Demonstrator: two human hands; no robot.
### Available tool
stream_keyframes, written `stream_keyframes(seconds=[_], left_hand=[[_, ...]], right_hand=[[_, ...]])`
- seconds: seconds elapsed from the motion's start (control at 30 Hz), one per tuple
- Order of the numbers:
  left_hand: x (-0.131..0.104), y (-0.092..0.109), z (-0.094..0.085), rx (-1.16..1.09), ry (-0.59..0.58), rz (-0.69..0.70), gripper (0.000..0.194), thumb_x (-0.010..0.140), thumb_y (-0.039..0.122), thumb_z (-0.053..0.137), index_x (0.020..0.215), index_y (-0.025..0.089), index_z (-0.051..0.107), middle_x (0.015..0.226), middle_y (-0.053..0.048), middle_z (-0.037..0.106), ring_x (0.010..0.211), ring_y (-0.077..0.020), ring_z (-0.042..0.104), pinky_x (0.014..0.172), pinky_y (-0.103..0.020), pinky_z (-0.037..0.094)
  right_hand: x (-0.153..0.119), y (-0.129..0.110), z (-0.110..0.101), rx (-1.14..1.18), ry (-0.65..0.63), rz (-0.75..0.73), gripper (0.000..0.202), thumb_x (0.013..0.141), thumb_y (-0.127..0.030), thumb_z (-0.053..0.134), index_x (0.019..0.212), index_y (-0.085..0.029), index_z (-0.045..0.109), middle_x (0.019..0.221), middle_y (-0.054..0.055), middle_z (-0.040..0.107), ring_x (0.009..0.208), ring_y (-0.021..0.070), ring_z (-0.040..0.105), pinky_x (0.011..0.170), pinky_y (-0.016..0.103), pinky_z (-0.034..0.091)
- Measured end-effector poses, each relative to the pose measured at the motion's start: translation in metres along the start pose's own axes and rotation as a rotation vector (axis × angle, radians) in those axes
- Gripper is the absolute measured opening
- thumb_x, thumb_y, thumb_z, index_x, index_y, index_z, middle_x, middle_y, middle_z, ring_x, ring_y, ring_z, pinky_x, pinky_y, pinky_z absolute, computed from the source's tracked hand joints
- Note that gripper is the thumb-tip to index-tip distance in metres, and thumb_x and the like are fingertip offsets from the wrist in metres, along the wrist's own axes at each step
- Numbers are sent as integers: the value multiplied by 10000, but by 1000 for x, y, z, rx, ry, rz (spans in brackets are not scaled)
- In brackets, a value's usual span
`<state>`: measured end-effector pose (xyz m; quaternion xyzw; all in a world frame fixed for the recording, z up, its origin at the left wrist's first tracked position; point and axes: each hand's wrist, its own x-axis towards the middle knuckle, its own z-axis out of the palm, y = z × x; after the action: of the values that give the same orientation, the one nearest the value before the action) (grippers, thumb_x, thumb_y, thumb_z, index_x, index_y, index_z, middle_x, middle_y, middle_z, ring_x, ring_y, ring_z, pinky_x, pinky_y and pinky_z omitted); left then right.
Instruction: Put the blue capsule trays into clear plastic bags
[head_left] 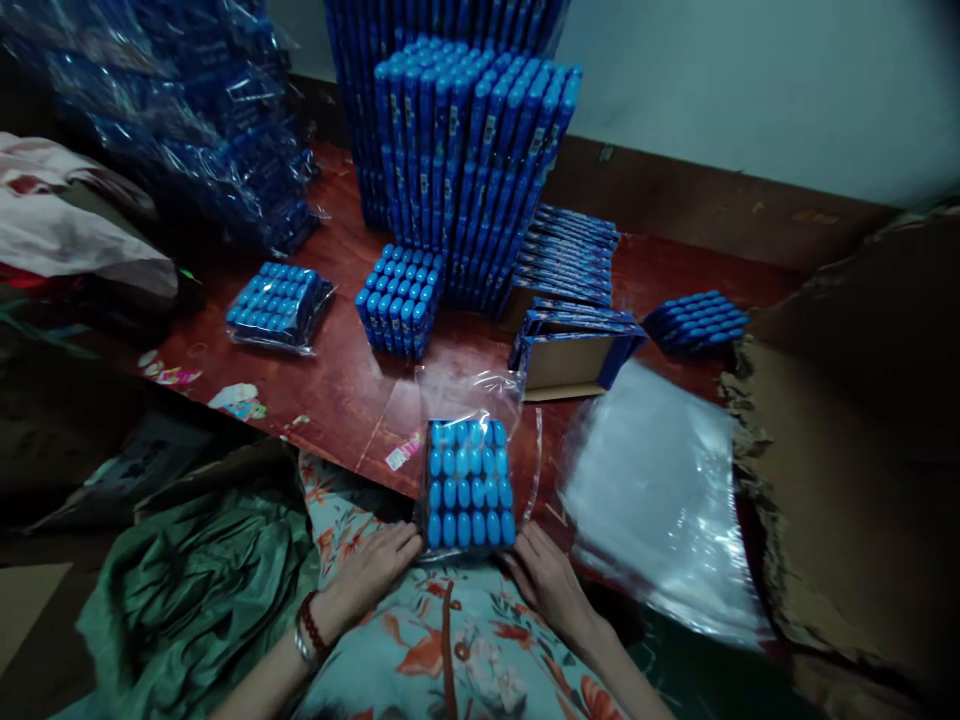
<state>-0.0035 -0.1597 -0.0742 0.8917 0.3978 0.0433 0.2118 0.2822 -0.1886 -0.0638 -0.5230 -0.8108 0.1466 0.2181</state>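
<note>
A block of blue, rounded-top pieces in rows [471,482] sits inside a clear plastic bag [480,388] at the table's near edge, close to my body. The bag's loose end spreads away from me over the table. My left hand [390,553] is closed at the near left corner of the bag, fingers curled at its edge. At the near right corner my right hand [544,572] is closed on the bag, its fingertips partly hidden. To the right lies a stack of flat clear bags [652,480].
Behind stand a small blue-topped block [399,298], a tall stack of similar packs [472,150] and an open cardboard tray [566,360]. A bagged block [274,303] lies left, another block [697,320] right. Torn cardboard [840,480] borders the right side of the red table [337,400].
</note>
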Motion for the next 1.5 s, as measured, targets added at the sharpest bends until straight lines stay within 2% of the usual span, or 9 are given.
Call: stream_keyframes(seconds=[0.17,0.33,0.57,0.73,0.87,1.0,1.1,1.37,1.5], left_hand=[[23,-8,-27,-98,198,-38,203,834,47,370,817,188,515,768,-36,613,686,-169,584,630,-261,456],[36,-9,-88,-205,288,42,208,884,94,338,817,191,510,720,-10,591,607,-120,541,570,-210,392],[68,7,-191,86,667,85,283,922,142,325,772,176,563,692,-23,546,644,-137,500,607,-231,372],[97,4,-239,-40,847,107,237,920,247,434,793,165,618,741,-24,606,702,-136,556,677,-233,415],[126,-13,-243,-397,947,74,192,871,304,545,777,159,630,765,-14,634,737,-130,571,728,-236,442],[144,-20,-225,-822,855,33,262,787,317,646,992,153,651,1047,-66,672,956,-170,608,853,-282,459],[150,-12,-209,-1087,804,-9,255,772,363,656,864,127,692,918,-81,716,882,-182,650,833,-302,490],[158,5,-207,-1497,831,-22,453,748,530,649,832,86,688,822,-115,735,789,-219,700,812,-364,528],[160,6,-209,-1514,775,24,462,793,528,596,904,90,691,901,-116,731,837,-219,693,836,-362,521]], right_hand=[[43,-8,-16,28,63,-2,230,891,-159,411,743,-281,538,665,18,585,632,222,629,614,352,568],[69,-10,-59,-53,138,-133,216,896,-167,395,739,-236,526,657,22,572,577,182,574,520,306,494],[136,-31,-147,-256,601,-243,116,863,-165,525,770,-216,572,965,52,654,956,201,601,917,428,427],[173,-36,-171,-177,667,-186,212,899,-308,531,711,-218,569,712,-9,630,691,141,585,873,359,431],[199,-23,-164,196,614,49,323,890,-415,506,656,-200,567,610,-18,577,578,123,501,616,260,411],[217,-21,-160,569,554,108,306,867,-448,513,715,-195,593,722,6,662,688,150,591,682,279,456],[222,-22,-159,647,532,124,374,877,-492,486,671,-194,577,626,2,635,601,149,585,639,284,464],[238,-13,-160,220,690,235,394,902,-497,447,656,-199,525,544,-7,544,541,164,527,569,285,409],[244,-40,-155,-290,906,-127,195,925,-295,473,1015,-201,618,975,94,627,964,229,540,854,376,405]])
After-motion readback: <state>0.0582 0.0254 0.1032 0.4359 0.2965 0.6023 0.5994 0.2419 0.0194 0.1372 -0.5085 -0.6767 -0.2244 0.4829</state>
